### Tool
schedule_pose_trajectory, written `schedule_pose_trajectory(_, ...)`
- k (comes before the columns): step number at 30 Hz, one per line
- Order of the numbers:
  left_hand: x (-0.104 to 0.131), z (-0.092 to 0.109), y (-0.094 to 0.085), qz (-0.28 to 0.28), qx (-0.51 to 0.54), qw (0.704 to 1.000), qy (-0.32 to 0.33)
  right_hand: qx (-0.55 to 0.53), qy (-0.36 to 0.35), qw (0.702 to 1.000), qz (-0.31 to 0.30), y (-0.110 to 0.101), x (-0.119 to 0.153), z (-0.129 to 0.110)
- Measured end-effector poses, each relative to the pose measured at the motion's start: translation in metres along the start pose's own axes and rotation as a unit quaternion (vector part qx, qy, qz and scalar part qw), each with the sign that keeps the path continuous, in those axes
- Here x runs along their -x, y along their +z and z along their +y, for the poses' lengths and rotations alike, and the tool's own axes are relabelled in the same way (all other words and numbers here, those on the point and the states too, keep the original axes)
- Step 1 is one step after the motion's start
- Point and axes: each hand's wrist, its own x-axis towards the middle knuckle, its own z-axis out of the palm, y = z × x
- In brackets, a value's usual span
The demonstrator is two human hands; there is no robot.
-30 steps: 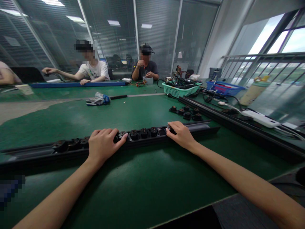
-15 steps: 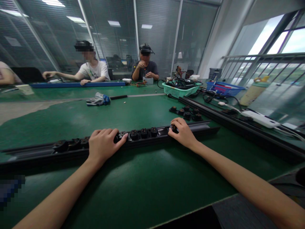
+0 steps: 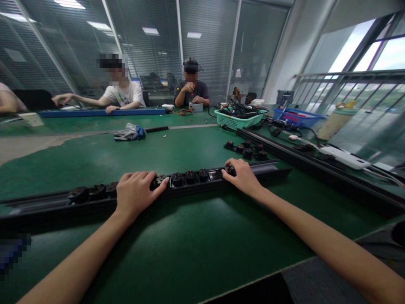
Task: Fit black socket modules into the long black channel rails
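Note:
A long black channel (image 3: 265,172) lies across the green table in front of me, with several black socket modules (image 3: 190,176) seated in a row in it. My left hand (image 3: 134,191) is closed over the channel, fingers at the far side and thumb by a module in its middle; the palm hides part of the row. Toward the right end, my right hand (image 3: 241,175) grips a single black socket module (image 3: 230,169) between thumb and fingers, at the channel's opening. Whether that module touches the channel floor is hidden.
Loose socket modules (image 3: 247,148) lie beyond my right hand. Another long black channel (image 3: 316,169) runs along the right. Farther back are a green basket (image 3: 236,122) of cables, a blue basket (image 3: 299,118), gloves (image 3: 129,132) and a power strip (image 3: 344,157). Co-workers sit across the table.
Both hands keep their places and grips on the channel and the module. The view has shifted very slightly; a co-worker's arm at the far left has moved a little left.

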Motion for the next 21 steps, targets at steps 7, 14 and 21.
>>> schedule_pose_trajectory(7,0.0,0.0,-0.001,-0.006,0.019,1.0,-0.005,-0.005,0.013,1.0,0.0,-0.003,-0.001,0.006)
schedule_pose_trajectory(14,0.0,0.0,-0.001,-0.002,0.005,1.0,0.0,-0.011,0.035,0.999,0.009,-0.001,-0.001,0.013)
schedule_pose_trajectory(21,0.0,0.0,0.0,0.004,-0.001,1.0,0.002,-0.019,0.014,1.0,0.01,-0.001,-0.002,0.016)
